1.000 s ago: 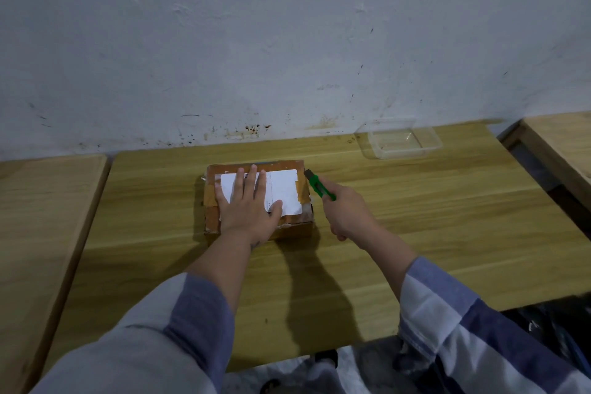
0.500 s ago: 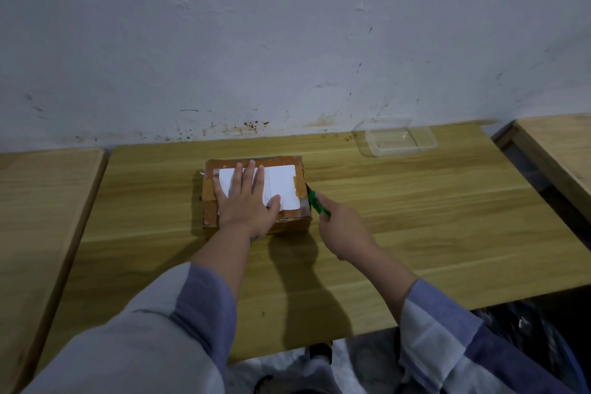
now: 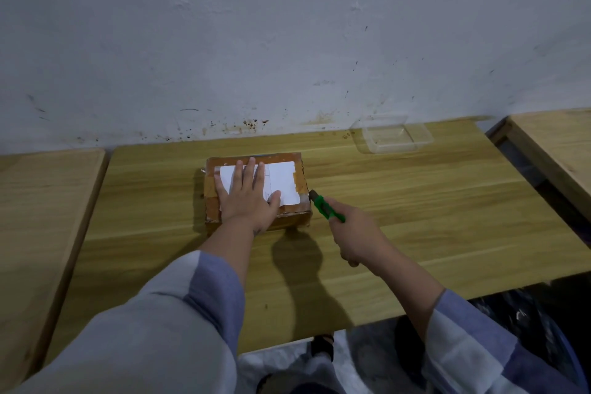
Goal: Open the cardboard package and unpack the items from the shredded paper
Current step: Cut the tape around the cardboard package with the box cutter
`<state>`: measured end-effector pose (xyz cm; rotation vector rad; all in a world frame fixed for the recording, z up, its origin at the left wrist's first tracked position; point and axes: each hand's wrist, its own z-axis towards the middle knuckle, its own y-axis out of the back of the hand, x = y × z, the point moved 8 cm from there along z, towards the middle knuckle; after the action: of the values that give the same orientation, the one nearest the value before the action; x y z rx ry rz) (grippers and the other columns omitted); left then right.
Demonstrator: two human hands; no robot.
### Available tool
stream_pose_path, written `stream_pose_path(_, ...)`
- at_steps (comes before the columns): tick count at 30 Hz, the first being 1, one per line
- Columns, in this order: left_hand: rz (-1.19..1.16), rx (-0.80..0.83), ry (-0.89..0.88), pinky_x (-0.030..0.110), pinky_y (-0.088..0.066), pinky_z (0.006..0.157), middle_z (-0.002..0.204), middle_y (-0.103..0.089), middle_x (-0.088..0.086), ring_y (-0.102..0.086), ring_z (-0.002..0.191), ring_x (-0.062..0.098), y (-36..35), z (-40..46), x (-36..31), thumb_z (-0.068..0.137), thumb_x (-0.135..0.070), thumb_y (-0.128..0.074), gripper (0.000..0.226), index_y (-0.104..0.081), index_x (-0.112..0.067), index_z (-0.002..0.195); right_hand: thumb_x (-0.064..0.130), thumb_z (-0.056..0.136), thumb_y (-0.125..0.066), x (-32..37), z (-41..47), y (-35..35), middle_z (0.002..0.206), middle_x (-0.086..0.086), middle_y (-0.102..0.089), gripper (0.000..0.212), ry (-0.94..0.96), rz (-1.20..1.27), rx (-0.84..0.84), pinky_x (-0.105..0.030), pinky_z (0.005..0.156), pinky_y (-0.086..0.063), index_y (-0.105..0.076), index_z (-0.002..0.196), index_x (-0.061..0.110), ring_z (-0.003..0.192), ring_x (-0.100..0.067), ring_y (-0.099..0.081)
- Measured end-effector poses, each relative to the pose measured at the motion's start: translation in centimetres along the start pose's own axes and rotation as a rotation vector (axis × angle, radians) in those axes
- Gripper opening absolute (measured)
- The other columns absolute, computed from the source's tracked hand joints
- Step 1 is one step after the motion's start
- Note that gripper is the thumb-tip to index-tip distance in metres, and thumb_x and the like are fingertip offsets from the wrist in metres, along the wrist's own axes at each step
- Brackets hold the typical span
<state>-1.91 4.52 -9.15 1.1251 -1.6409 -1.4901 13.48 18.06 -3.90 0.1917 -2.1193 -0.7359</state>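
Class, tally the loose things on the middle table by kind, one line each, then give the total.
Cardboard package: 1
Green utility knife: 1
Clear plastic container: 1
Total: 3

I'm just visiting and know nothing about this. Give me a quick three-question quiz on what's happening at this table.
1. True or false: the left hand lies flat on top of the cardboard package.
2. What does the right hand grip? A) scissors B) a green utility knife C) a pen
3. Fill in: the clear plastic container stands near the ____, on the far right part of the table.

Key: 1 true; 2 B; 3 wall.
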Motion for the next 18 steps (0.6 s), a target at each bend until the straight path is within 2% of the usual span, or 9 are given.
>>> stream_pose_path(3, -0.004, 0.000, -0.001, 0.058, 0.014, 0.114, 0.159, 0.021, -0.001, 0.022, 0.146, 0.021, 0.1, -0.1, 0.0, 0.095, -0.061, -0.011, 0.071, 0.012, -0.025, 0.152, 0.016, 0.097, -0.034, -0.2, -0.1, 1.0, 0.072, 0.002, -0.048, 0.048, 0.013, 0.090, -0.064, -0.026, 0.039, -0.036, -0.038, 0.139, 0.039, 0.048, -0.016, -0.042)
stream_pose_path(5, -0.007, 0.006, 0.004, 0.058, 0.015, 0.113, 0.159, 0.022, -0.001, 0.022, 0.145, 0.021, 0.2, -0.3, -0.1, 0.095, -0.061, -0.011, 0.071, 0.012, -0.024, 0.152, 0.022, 0.097, -0.037, 0.0, 0.0, 0.9, 0.082, -0.001, -0.055, 0.045, 0.031, 0.141, -0.123, -0.027, 0.042, -0.040, -0.036, 0.139, 0.040, 0.053, -0.017, -0.046)
stream_pose_path(6, -0.010, 0.014, 0.012, 0.058, 0.016, 0.111, 0.159, 0.022, 0.000, 0.023, 0.145, 0.021, 0.2, -0.4, -0.3, 0.096, -0.060, -0.010, 0.071, 0.013, -0.024, 0.152, 0.027, 0.096, -0.040, 0.0, 0.3, 0.5, 0.094, -0.004, -0.059, 0.046, 0.044, 0.148, -0.146, -0.029, 0.046, -0.044, -0.033, 0.140, 0.040, 0.059, -0.020, -0.050)
stream_pose_path(9, -0.038, 0.026, 0.049, 0.059, 0.018, 0.110, 0.158, 0.024, 0.000, 0.025, 0.145, 0.022, 0.1, -0.9, -0.8, 0.096, -0.058, -0.009, 0.070, 0.014, -0.022, 0.151, 0.047, 0.091, -0.047, -0.1, 1.6, -1.1, 0.132, -0.005, -0.055, 0.060, 0.077, 0.117, -0.195, -0.042, 0.077, -0.055, -0.021, 0.145, 0.038, 0.093, -0.031, -0.062)
stream_pose_path(11, -0.057, 0.035, 0.070, 0.061, 0.017, 0.111, 0.158, 0.025, 0.001, 0.026, 0.144, 0.022, -0.1, -1.2, -1.1, 0.097, -0.057, -0.009, 0.069, 0.015, -0.021, 0.151, 0.047, 0.091, -0.049, 0.3, 2.6, -1.8, 0.140, -0.004, -0.051, 0.068, 0.075, 0.083, -0.229, -0.042, 0.090, -0.051, -0.014, 0.148, 0.034, 0.115, -0.031, -0.057)
stream_pose_path(12, -0.064, 0.043, 0.076, 0.061, 0.016, 0.111, 0.158, 0.026, 0.001, 0.027, 0.144, 0.022, -0.2, -1.2, -1.1, 0.097, -0.056, -0.009, 0.069, 0.016, -0.021, 0.151, 0.043, 0.091, -0.052, 0.3, 3.2, -2.1, 0.141, -0.004, -0.050, 0.071, 0.068, 0.080, -0.243, -0.041, 0.092, -0.049, -0.012, 0.150, 0.032, 0.121, -0.030, -0.054)
stream_pose_path(14, -0.079, 0.055, 0.080, 0.062, 0.016, 0.111, 0.157, 0.027, 0.001, 0.028, 0.143, 0.022, -0.3, -1.1, -1.1, 0.097, -0.056, -0.011, 0.069, 0.016, -0.021, 0.151, 0.037, 0.090, -0.057, 0.1, 4.4, -2.2, 0.139, -0.006, -0.051, 0.077, 0.037, 0.091, -0.260, -0.039, 0.093, -0.048, -0.010, 0.151, 0.029, 0.122, -0.029, -0.053)
stream_pose_path(18, -0.075, 0.091, 0.062, 0.062, 0.019, 0.108, 0.158, 0.026, 0.002, 0.026, 0.144, 0.024, 0.2, -0.4, -0.8, 0.097, -0.059, -0.016, 0.070, 0.013, -0.026, 0.151, 0.034, 0.091, -0.057, 0.1, 6.7, -1.8, 0.131, -0.012, -0.056, 0.078, 0.039, 0.063, -0.233, -0.031, 0.078, -0.044, -0.009, 0.151, 0.027, 0.114, -0.030, -0.056)
